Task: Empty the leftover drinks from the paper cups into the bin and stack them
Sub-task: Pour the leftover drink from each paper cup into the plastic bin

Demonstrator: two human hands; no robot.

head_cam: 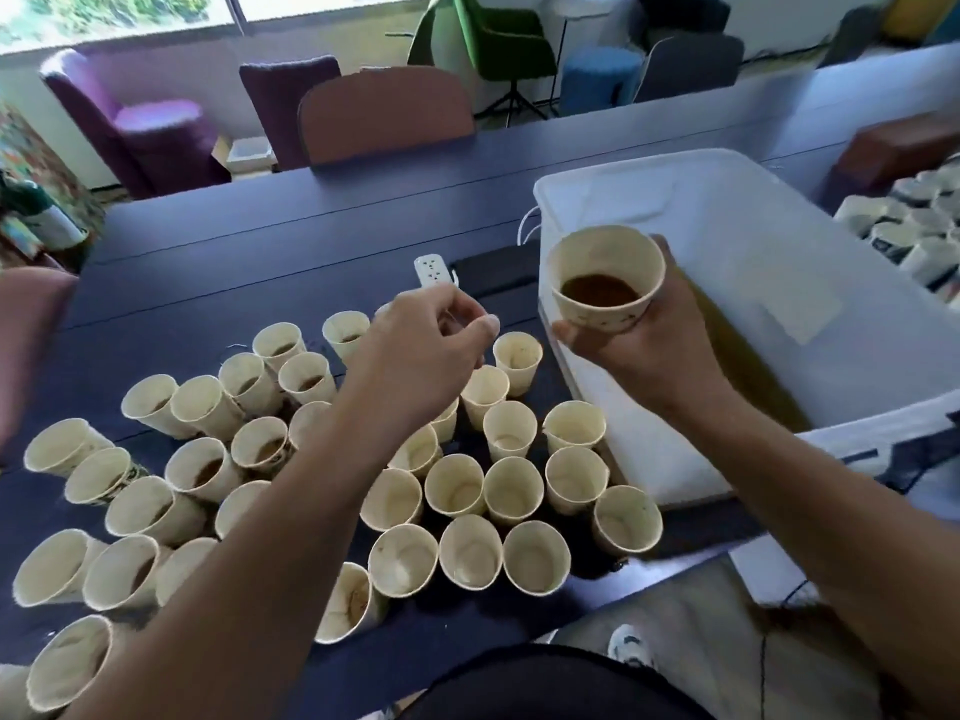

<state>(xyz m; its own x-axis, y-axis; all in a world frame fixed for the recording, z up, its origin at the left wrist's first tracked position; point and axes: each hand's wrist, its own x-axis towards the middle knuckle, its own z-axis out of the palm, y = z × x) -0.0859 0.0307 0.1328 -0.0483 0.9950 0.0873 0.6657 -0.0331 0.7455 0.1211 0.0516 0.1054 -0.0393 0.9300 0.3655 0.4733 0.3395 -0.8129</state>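
- The right hand (644, 340) grasps a cup (605, 278) from below, tilted over the near edge of the bin (779, 283); brown drink sits in its bottom.
- The left hand (421, 350) hovers over the cups (332, 470), fingers curled; whether they pinch anything is hard to tell.
- The cups crowd the dark surface (260, 252) upright; the arm hides several.
- Yellowish liquid pools in the bin.

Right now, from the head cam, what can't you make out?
- Cups under the left forearm: hidden by the arm.
- Left hand: fingertips blurred; whether they pinch anything is unclear.
- Held cup: its base is covered by the right hand.
- Bin: near corner cut off by the right edge; liquid depth unreadable.
- Stacked cups at far right: blurred, cropped, uncountable.
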